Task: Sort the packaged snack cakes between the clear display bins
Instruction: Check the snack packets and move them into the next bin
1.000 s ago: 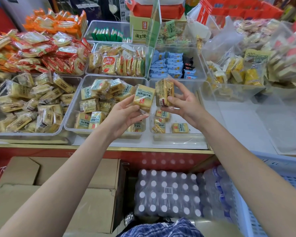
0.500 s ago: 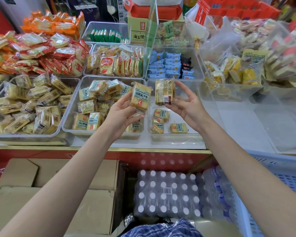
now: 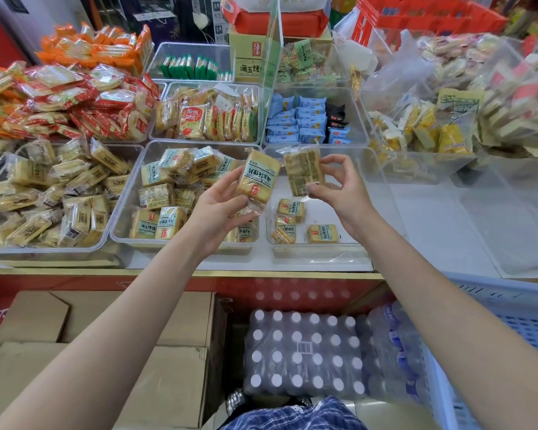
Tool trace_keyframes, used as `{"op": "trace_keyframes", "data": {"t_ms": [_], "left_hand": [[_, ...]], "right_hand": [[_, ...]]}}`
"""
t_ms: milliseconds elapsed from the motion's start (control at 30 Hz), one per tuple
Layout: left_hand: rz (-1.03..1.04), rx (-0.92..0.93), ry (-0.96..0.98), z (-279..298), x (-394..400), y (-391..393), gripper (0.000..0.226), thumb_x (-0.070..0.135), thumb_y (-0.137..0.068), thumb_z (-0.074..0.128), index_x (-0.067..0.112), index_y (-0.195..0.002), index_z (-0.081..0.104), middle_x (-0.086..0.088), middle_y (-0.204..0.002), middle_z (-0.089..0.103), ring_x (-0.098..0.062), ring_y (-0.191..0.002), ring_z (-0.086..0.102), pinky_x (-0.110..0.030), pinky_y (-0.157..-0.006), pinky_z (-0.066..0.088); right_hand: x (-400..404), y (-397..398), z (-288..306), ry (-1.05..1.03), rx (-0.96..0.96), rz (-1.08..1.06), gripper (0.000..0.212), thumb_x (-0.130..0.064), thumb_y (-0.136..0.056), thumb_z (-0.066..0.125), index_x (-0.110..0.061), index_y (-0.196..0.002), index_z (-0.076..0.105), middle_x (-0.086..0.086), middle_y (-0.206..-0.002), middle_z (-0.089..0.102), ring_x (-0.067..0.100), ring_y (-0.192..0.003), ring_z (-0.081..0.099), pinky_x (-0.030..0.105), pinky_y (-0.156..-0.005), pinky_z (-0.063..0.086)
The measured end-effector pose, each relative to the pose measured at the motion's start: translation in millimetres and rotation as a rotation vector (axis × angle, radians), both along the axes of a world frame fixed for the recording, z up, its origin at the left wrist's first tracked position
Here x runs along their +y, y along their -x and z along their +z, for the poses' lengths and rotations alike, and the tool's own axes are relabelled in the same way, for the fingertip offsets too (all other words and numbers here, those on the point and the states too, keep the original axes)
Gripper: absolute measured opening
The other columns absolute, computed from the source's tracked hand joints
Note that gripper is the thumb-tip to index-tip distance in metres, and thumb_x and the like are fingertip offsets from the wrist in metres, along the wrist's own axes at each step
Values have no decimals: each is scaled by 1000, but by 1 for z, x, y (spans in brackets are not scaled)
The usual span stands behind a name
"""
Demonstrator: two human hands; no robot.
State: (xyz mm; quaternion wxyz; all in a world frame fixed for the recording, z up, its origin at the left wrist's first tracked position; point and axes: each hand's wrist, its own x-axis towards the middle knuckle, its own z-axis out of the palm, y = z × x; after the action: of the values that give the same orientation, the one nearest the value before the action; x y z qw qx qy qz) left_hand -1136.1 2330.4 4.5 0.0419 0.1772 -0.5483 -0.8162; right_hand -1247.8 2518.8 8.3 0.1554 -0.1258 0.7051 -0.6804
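Note:
My left hand (image 3: 218, 209) grips a yellow snack cake pack with a pale blue label (image 3: 257, 176), held upright above the right edge of the middle clear bin (image 3: 128, 193), which holds several packs of the same kind. My right hand (image 3: 339, 184) pinches a second snack cake pack (image 3: 303, 172), its printed back facing me, over the right clear bin (image 3: 319, 248). Three packs (image 3: 322, 233) lie on that bin's floor.
A left bin (image 3: 38, 193) is piled with similar yellow packs. Behind stand bins of red-wrapped snacks (image 3: 75, 100), round cakes (image 3: 205, 117) and blue packets (image 3: 295, 121). Clear bins (image 3: 510, 231) sit at the right. Cardboard boxes (image 3: 168, 367) and a bottled water pack (image 3: 302, 352) lie below the counter.
Both hands have lifted their packs slightly and turned them more upright. The right hand's fingers have curled closer round its pack.

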Motion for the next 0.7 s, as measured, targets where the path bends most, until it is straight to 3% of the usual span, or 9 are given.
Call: {"op": "trace_keyframes", "data": {"t_ms": [167,300,367,467,533,633,700], "left_hand": [[-12,3,8,-2,1,1,56,-9,-93,46,23,-139,45,1,-131,59,-13,-102,64,-27,-73,57],[-25,-3,10,-4,5,5,55,-9,-93,47,27,-134,49,1,-138,52,-16,-114,59,-25,-71,56],[-15,-11,6,-6,5,7,52,-8,-92,49,22,-135,49,-1,-131,57,-17,-110,61,-23,-69,56],[52,-45,0,-10,6,8,44,-4,-92,51,10,-134,51,-3,-106,66,-12,-88,67,-21,-66,56],[88,-84,52,-13,7,9,39,-2,-92,53,9,-130,54,-3,-99,66,-12,-86,66,-20,-66,55],[122,-138,187,-21,9,10,35,-3,-91,56,10,-123,59,-6,-97,65,-12,-79,67,-17,-62,54],[134,-157,272,-27,11,11,31,-4,-89,58,11,-115,63,-5,-92,63,-10,-70,67,-18,-61,55]], "right_hand": [[4,-2,4,-1,91,14,45,15,-77,64,-24,-97,55,-10,-101,60,0,-94,56,16,-85,48],[4,0,3,-32,139,0,43,16,-76,64,-23,-92,57,-12,-96,60,-6,-92,55,10,-83,44],[5,1,-1,-47,153,-19,46,19,-76,62,-25,-89,58,-12,-95,60,-3,-94,56,12,-83,45],[7,5,-8,-67,155,-47,45,19,-78,59,-25,-85,58,-12,-95,60,3,-99,55,12,-78,46],[10,8,-15,-90,146,-61,39,13,-81,62,-24,-89,59,-12,-96,59,5,-99,55,12,-77,47],[14,14,-31,-162,146,-77,32,-1,-81,70,-25,-101,63,-6,-98,59,19,-100,59,27,-82,52],[15,16,-41,-171,91,-92,35,-2,-79,72,-23,-106,64,-1,-100,60,25,-98,63,30,-75,56]]}}
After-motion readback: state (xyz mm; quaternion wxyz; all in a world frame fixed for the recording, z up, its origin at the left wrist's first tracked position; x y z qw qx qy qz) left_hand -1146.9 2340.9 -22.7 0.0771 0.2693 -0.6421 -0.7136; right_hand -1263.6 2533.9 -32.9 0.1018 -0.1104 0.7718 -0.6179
